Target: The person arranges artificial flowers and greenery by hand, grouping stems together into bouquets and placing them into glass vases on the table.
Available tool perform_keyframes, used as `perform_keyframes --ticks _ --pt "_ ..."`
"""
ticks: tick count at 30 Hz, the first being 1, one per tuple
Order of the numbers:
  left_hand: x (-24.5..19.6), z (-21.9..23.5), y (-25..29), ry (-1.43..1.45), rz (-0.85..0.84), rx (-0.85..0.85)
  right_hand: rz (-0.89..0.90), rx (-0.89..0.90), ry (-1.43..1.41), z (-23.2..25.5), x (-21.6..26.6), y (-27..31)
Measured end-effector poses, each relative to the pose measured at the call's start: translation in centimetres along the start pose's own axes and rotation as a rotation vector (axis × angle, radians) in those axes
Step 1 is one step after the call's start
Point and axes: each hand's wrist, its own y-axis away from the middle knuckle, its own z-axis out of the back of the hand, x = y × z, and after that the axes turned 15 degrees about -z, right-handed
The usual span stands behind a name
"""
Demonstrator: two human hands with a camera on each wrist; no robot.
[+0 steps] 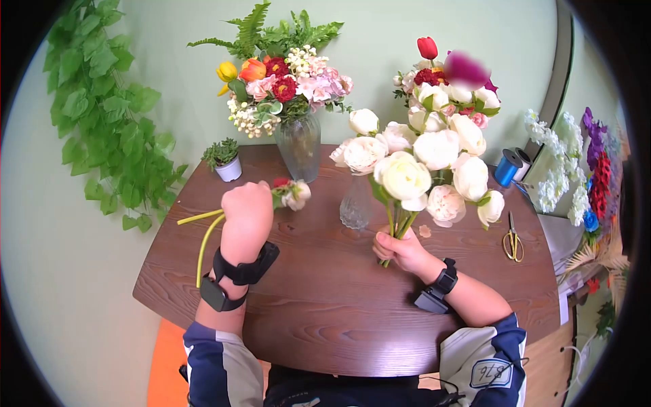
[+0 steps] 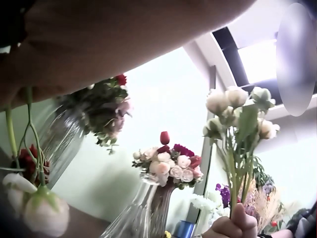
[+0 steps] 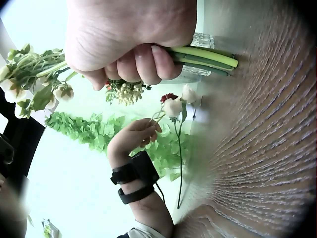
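Observation:
My right hand [image 1: 401, 249] grips a bunch of white artificial flowers [image 1: 436, 150] by its green stems, the blooms spreading upward. In the right wrist view its fingers [image 3: 146, 64] wrap round the stems, whose cut ends [image 3: 223, 58] stick out past the fist. On the other side my left hand [image 1: 248, 210] holds a few thin-stemmed flowers, a white bloom [image 1: 296, 195] and a small red one [image 1: 280, 182], with long stems [image 1: 201, 237] trailing to the left. Those blooms hang downward in the left wrist view. A small clear glass vase [image 1: 354, 209] stands between the hands, behind them.
A tall glass vase [image 1: 298, 149] of mixed flowers and a potted succulent [image 1: 229, 169] stand at the back left. Behind the white bunch is another bouquet [image 1: 430, 74]. Gold-handled scissors [image 1: 513, 243] and ribbon spools [image 1: 507, 168] lie at the right of the brown table [image 1: 319, 298].

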Motion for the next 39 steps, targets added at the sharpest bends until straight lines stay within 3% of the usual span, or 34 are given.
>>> perform_keyframes --ticks 3,4,6,7,8,10,12,14,16,19,21,22,24,25,26,28,30,35,36,37,38,39 --pt "0.7 1.2 -0.6 0.093 0.192 -0.207 0.002 -0.024 0.036 -0.2 0.3 0.0" --pt "0.9 1.7 -0.8 0.094 0.192 -0.212 0.013 -0.029 0.061 -0.3 0.3 0.1" --pt "1.6 2.3 -1.0 0.452 0.055 -0.471 0.015 -0.017 0.048 -0.3 0.4 0.1" --pt "2.2 1.9 -1.2 0.810 -0.010 -0.343 0.009 -0.037 0.056 -0.3 0.3 0.1" --pt "2.1 1.3 -1.2 0.808 -0.009 -0.342 0.003 -0.057 0.064 -0.3 0.3 0.1" --pt "1.6 0.4 -1.1 0.373 0.067 -0.199 0.000 -0.058 0.066 -0.3 0.3 0.0" --pt "1.6 0.4 -1.6 0.361 0.080 -0.266 -0.010 -0.061 0.068 -0.2 0.3 0.1" --pt "2.1 1.0 -2.1 0.853 0.031 -0.386 0.000 -0.069 0.080 -0.1 0.2 0.0" --pt "2.4 1.5 -2.0 0.877 0.051 -0.345 -0.009 -0.065 0.065 -0.1 0.2 0.0" --pt "2.5 1.1 -1.9 0.674 0.107 -0.409 -0.017 -0.069 0.067 -0.1 0.1 0.0" --pt "2.8 1.3 -2.2 0.957 0.076 -0.525 -0.011 -0.079 0.078 -0.1 0.1 -0.1" --pt "2.7 1.4 -2.3 0.956 0.075 -0.526 -0.007 -0.087 0.071 -0.1 0.0 -0.1" --pt "2.0 2.1 -2.5 1.768 0.147 -0.390 -0.001 -0.097 0.063 0.1 -0.2 -0.1" --pt "1.0 3.2 -2.3 1.918 0.194 -0.389 0.006 -0.123 0.067 0.3 -0.3 -0.1" --pt "0.2 2.8 -2.6 2.114 0.126 -0.414 0.015 -0.150 0.073 0.4 -0.4 -0.1" --pt "-2.7 3.2 -2.9 2.245 0.082 -0.522 0.057 -0.173 0.030 0.2 -0.6 -0.3" --pt "-5.6 3.7 -2.7 2.259 0.073 -0.424 0.101 -0.199 -0.010 -0.4 -0.7 -0.3" --pt "-11.3 2.9 -1.7 2.297 0.031 -0.459 0.043 -0.121 0.061 -1.6 -0.1 0.5" --pt "-13.8 -2.3 -2.2 1.847 -0.049 -0.544 -0.017 -0.115 0.122 -2.2 -0.1 0.5" --pt "-14.4 -2.2 -2.1 1.792 -0.113 -0.653 0.107 -0.162 0.192 -2.6 -1.0 -0.2" --pt "-14.7 -2.2 -2.1 1.732 -0.174 -0.761 0.084 -0.133 0.092 -2.8 -1.1 0.1" --pt "-14.9 -2.2 -1.4 2.005 0.033 -0.456 0.062 -0.097 0.059 -2.7 -0.9 0.1"
